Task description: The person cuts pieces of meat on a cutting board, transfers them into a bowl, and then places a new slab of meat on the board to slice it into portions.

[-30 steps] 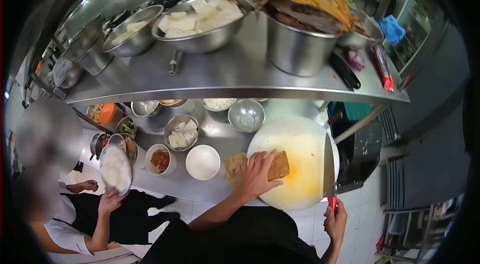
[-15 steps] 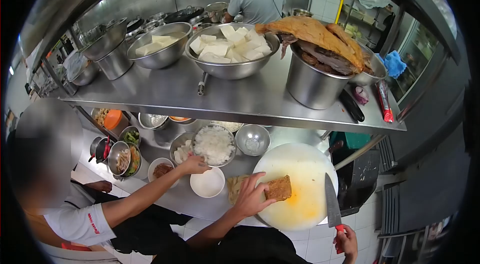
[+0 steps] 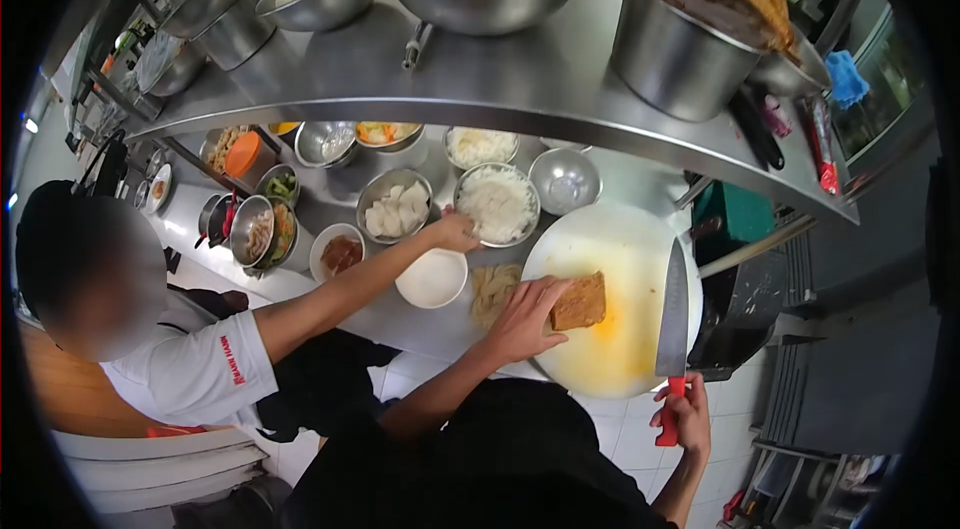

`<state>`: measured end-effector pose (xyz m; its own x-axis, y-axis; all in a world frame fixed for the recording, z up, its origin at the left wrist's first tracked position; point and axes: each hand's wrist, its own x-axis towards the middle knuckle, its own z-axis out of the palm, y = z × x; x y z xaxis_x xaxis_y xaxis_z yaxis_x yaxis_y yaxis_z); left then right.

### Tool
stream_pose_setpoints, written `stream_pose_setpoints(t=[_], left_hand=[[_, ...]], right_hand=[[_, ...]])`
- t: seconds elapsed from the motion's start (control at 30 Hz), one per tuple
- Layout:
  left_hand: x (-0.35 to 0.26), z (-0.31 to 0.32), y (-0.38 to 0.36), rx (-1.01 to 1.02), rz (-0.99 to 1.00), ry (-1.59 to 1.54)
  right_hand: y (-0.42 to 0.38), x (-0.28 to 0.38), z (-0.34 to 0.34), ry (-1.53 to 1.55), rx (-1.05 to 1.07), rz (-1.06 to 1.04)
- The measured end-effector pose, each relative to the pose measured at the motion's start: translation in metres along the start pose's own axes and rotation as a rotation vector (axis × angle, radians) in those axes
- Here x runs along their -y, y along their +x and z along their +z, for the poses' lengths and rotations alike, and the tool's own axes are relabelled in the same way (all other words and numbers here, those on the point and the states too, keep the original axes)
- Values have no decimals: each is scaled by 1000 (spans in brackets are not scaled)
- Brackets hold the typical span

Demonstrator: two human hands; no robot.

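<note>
My left hand (image 3: 527, 317) grips the near-left end of a browned, rough-crusted block of food (image 3: 583, 301), fingers along the far side and thumb at the near side. This block lies on a round white cutting board (image 3: 645, 239) with yellow-orange stains. In my right hand (image 3: 688, 415) is a kitchen knife (image 3: 674, 314), held by its red handle. Its broad blade points away from me over the board's right edge. Beside the board, left of my left hand, lies a pale, flat, folded food piece (image 3: 494, 291).
A co-worker's hand (image 3: 455, 231) reaches to a bowl of shredded white food (image 3: 497, 206). Near it stand a white bowl (image 3: 432, 279), a bowl of white chunks (image 3: 397, 211) and an empty steel bowl (image 3: 565, 180). A steel shelf (image 3: 480, 89) crosses above, bearing a steel pot (image 3: 680, 54).
The view has tipped down, so the shelf sits higher and more bowls show. The block and the knife keep about the same places on the board. The co-worker's hand stays at the bowls.
</note>
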<state>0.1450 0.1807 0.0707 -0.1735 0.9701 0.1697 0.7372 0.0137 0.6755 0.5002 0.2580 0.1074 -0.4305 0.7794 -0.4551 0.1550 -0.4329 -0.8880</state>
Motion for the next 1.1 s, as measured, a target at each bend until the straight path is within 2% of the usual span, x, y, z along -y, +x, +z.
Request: stream_pose_setpoints(t=[0.2, 0.37, 0.43, 0.57, 0.63, 0.77, 0.87, 0.93, 1.0, 1.07, 1.1], left_hand=[[5, 7, 3, -16, 5, -91], [-12, 0, 1, -74, -80, -7], [7, -13, -21, -276, 54, -26], [74, 12, -76, -245, -47, 1], [92, 29, -79, -223, -109, 161], [89, 48, -54, -248, -164, 353], [119, 69, -46, -331, -97, 356], [125, 71, -45, -420, -92, 369], [127, 67, -47, -357, -110, 207], [133, 68, -46, -376, -134, 205], [137, 72, -46, -377, -120, 210]], right_hand=[[13, 7, 16, -25, 63, 89], [24, 2, 14, -54, -16, 5], [18, 8, 10, -76, -48, 6], [18, 6, 4, -76, -123, -13], [21, 8, 7, -66, -152, -12], [32, 15, 13, -95, -116, -28], [39, 19, 13, -197, -84, -77], [41, 31, 17, -443, -124, -105], [47, 37, 16, -490, -132, -146], [61, 43, 10, -840, -161, -307], [64, 52, 17, -879, -191, -327]])
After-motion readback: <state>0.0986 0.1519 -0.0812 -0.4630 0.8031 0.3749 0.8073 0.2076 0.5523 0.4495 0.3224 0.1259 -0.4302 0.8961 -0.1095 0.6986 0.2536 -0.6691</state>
